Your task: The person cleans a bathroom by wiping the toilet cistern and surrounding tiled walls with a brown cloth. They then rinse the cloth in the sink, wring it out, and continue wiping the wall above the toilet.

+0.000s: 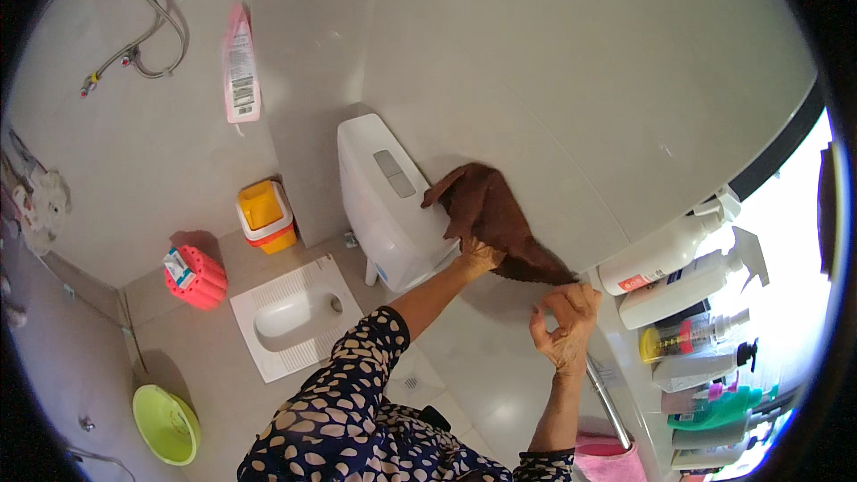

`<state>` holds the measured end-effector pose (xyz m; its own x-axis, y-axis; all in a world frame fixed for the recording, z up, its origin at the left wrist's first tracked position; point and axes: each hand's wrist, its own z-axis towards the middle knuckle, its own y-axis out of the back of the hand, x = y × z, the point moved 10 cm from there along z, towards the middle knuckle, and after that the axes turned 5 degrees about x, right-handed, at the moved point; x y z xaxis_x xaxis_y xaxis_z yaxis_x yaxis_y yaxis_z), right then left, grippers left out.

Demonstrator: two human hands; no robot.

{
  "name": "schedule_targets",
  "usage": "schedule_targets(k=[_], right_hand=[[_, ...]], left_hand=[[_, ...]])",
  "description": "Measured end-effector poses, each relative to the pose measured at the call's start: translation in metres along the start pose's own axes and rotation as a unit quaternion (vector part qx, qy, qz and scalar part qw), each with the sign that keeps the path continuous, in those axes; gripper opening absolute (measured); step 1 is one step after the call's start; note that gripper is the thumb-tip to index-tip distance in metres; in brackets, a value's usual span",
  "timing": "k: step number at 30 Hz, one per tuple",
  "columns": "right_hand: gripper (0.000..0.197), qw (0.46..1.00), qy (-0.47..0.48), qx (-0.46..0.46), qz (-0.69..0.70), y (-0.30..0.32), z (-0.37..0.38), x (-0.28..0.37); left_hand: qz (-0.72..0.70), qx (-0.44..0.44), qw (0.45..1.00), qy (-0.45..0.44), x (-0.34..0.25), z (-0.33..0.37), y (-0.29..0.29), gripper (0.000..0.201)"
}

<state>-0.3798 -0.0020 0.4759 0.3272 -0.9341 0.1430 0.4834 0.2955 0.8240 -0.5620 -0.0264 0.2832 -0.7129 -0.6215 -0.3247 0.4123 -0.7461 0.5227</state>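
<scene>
A dark brown cloth (495, 214) is spread against the grey wall beside the white toilet cistern (379, 187). My left hand (482, 256) grips its lower edge, fingers closed and partly hidden by the folds. Toward the right the cloth narrows to a corner, which meets the fingers of my right hand (571, 317). That hand is curled, its thumb standing apart from the fingers, and it appears to pinch the corner. Both forearms reach up from patterned dark sleeves.
Several pump and spray bottles (669, 254) line a ledge at right, near a metal pole (609, 402) and pink cloth (611, 460). On the floor are a squat toilet (268, 361), yellow-and-white bin (266, 214), red container (201, 281) and green basin (167, 424). A pink bottle (241, 71) hangs on the wall.
</scene>
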Motion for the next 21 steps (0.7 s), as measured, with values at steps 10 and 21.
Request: schedule_targets(k=[10, 21], right_hand=[[0.015, 0.999, -0.037, 0.003, -0.018, -0.004, 0.000, -0.010], [0.016, 0.999, -0.043, 0.005, -0.008, -0.016, 0.009, 0.000]], left_hand=[[-0.181, -0.021, 0.973, 0.144, 0.119, 0.015, -0.025, 0.053], [-0.756, -0.069, 0.574, 0.307, 0.259, 0.072, -0.026, 0.050]])
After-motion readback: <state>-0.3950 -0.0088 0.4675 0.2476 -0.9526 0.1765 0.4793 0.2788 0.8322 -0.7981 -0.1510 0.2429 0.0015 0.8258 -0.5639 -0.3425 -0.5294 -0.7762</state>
